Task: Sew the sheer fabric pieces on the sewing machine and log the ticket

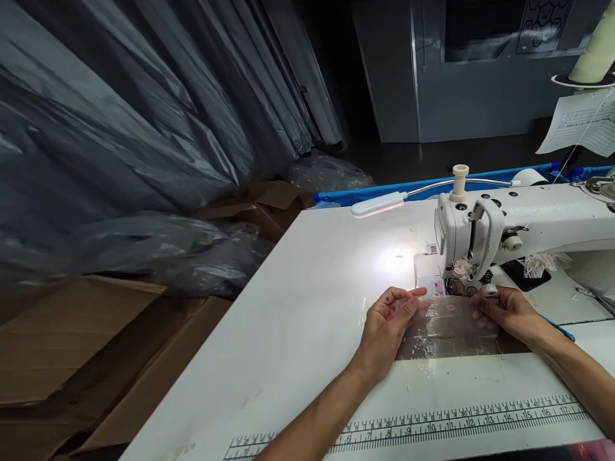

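Note:
A thin, see-through sheet (449, 326) with a small reddish mark lies stretched between my two hands, just in front of the needle area of a white sewing machine (542, 214). My left hand (387, 326) pinches its left edge between thumb and fingers, with the index finger extended toward the machine's plate. On the right, my right hand (509, 314) grips the upper right edge, close beside the presser foot; some of its fingers show through the sheet. Small red marks show on a clear piece (432, 285) at the machine's plate.
A white lamp (378, 204) lights the white table (288, 320). Printed ruler markings (432, 428) run along the front. Scissors (596, 299) lie at right, near a lacy scrap (539, 264). Cardboard boxes (72, 326) and plastic-wrapped material stand left of the table. A thread cone (594, 51) stands upper right.

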Demonstrator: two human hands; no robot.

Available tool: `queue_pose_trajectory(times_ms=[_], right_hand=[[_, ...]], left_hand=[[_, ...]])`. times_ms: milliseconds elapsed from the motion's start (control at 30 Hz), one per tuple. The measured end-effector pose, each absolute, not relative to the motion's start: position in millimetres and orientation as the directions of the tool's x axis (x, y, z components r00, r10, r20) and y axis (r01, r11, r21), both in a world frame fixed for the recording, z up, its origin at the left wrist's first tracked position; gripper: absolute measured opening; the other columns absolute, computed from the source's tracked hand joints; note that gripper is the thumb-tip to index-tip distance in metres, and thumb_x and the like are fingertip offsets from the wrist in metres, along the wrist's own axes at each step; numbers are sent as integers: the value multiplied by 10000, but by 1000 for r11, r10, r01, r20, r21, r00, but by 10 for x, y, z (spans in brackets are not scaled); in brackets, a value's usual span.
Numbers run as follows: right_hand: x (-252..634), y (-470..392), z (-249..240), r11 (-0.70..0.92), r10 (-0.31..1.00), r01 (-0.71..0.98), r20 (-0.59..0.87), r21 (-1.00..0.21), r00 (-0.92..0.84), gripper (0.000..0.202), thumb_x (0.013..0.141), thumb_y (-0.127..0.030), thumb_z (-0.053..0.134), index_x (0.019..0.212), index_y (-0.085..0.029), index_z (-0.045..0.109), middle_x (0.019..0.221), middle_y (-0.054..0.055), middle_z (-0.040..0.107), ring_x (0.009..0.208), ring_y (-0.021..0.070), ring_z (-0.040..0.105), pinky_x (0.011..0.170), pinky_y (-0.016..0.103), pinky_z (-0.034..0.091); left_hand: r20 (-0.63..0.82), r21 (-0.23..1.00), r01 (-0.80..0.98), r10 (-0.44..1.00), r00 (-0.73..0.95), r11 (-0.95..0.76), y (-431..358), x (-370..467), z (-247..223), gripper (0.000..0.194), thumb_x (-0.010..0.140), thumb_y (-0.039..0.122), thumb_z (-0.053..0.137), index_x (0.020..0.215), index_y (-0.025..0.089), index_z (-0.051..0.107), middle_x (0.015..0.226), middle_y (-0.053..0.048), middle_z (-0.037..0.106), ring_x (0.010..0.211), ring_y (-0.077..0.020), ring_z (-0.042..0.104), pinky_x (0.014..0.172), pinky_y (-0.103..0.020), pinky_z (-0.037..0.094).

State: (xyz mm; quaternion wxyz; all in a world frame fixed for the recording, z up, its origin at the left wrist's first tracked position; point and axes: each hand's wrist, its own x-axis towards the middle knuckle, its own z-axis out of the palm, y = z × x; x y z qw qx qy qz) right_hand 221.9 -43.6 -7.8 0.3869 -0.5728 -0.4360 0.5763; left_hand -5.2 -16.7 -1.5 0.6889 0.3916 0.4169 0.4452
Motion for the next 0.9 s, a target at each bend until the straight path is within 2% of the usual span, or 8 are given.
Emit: queue_pose_trajectory(times_ms=[200,433,500,600,667,733,833,900], right_hand=[[2192,-424,-96,-305,952,-28,-305,-952,-4,694,476,-819,757,690,-192,549,690,19,635,623,155,599,597,287,470],[2201,-398,-161,-286,958,-39,-286,-958,11,688,476,-818,755,679,-196,543,675,9,625,607,147,583,578,271,466],[2212,-398,-224,-254,967,-12,-254,-967,-6,665,521,-812,739,685,-198,544,690,17,629,620,161,596,602,286,488],[2227,-439,-308,-134,991,140,-136,-981,-2,579,699,-779,635,708,-205,557,685,25,618,625,183,598,611,311,501],[2225,-487,-320,-33,999,357,-18,-934,44,490,820,-694,553,741,-211,577,619,12,572,570,182,553,560,309,468],[2218,-521,-299,52,984,574,139,-817,109,392,877,-586,511,813,-211,606,647,22,572,549,183,516,538,312,439],[2226,-494,-260,115,924,692,333,-712,189,316,864,-492,495,887,-204,624,844,79,624,624,196,550,580,322,460],[2258,-433,-258,94,928,643,301,-760,220,321,826,-483,496,887,-195,627,853,89,630,638,198,567,577,314,473]], left_hand=[[-306,780,-460,900,311,424,-151,-28,29,444,607,318,905,752,182,508,1144,-81,706,1037,-239,702,1006,-387,532],[-336,769,-474,902,271,428,-123,-10,35,488,562,293,929,770,181,502,970,-48,730,919,-192,725,972,-358,556],[-339,784,-453,903,262,425,-127,-3,27,500,554,316,932,779,178,507,953,-53,735,913,-197,726,963,-364,558],[-302,861,-339,917,261,380,-147,-21,-34,472,615,397,889,811,175,521,997,-88,738,956,-221,717,977,-392,542],[-185,957,-178,954,234,230,-133,-64,-92,396,714,431,807,863,181,538,1073,-108,727,1039,-239,690,989,-411,525],[2,997,77,978,211,-19,-43,-121,-130,288,816,407,697,958,194,566,1161,-106,701,1116,-246,650,986,-422,514],[249,799,472,919,305,-373,296,-168,-101,213,908,315,540,1087,206,581,1194,-98,679,1123,-247,632,960,-426,507],[311,566,609,828,466,-555,630,-143,-43,222,929,244,468,1101,174,589,1173,-120,674,1118,-258,626,968,-430,487]])
